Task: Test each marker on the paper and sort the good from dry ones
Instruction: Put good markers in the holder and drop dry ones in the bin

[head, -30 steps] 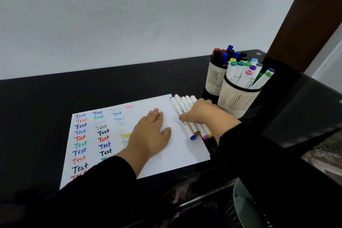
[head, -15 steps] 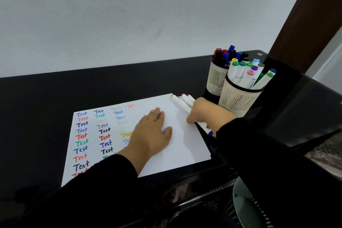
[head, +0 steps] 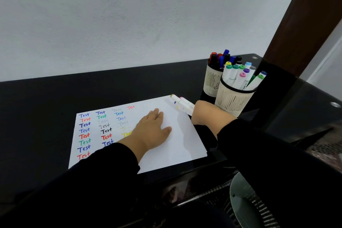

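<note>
A white sheet of paper (head: 185, 144) lies on the black desk, with columns of the word "Test" in several colours on its left half. My left hand (head: 151, 131) rests flat on the middle of the sheet, fingers straight. At the sheet's far right corner, my right hand (head: 207, 113) grips a bundle of white markers (head: 182, 104). Their capped ends stick out toward the upper left, and the fingers are hidden under the hand.
Two beige mesh cups stand at the right. The near cup (head: 231, 103) holds white markers with coloured caps, and the far cup (head: 211, 83) holds dark ones. The black desk (head: 55, 109) meets a white wall behind. A brown post (head: 296, 24) rises at the right.
The row of markers lying along the paper's right edge has been gathered into my right hand, which has turned and drawn them together. My left hand has stayed flat on the paper.
</note>
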Motion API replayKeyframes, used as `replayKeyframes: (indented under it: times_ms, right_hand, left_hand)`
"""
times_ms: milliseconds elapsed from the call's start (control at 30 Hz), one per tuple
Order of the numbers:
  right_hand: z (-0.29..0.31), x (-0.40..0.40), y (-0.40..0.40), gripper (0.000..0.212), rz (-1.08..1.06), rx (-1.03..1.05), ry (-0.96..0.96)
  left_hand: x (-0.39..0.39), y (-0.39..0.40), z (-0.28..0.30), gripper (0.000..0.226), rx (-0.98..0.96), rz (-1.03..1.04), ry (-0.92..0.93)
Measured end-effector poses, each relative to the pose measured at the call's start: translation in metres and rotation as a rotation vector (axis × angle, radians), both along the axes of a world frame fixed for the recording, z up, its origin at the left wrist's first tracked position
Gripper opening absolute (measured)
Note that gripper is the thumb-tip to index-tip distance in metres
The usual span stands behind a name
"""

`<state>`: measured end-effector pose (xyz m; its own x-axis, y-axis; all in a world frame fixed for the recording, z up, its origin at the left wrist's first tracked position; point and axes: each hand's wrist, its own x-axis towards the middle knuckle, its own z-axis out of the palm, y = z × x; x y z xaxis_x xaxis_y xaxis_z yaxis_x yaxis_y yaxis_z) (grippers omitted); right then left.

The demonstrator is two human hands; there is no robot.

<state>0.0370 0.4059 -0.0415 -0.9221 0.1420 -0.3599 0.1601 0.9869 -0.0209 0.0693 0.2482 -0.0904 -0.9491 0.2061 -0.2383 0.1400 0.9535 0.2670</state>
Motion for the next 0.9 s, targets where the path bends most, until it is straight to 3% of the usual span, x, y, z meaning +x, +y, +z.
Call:
replayKeyframes:
  times_ms: [433,900]
  right_hand:
    - [0.010,0.048,0.033,0.046,0.049,0.026,-0.039]
    - [0.031,0.127,0.130,0.045,0.002,0.112,-0.104]
  left_hand:
    - [0.032,0.019,0.048,0.046,-0.110,-0.228,-0.104]
    - [0.099,0.122,0.067,0.040,-0.089,-0.496,-0.117]
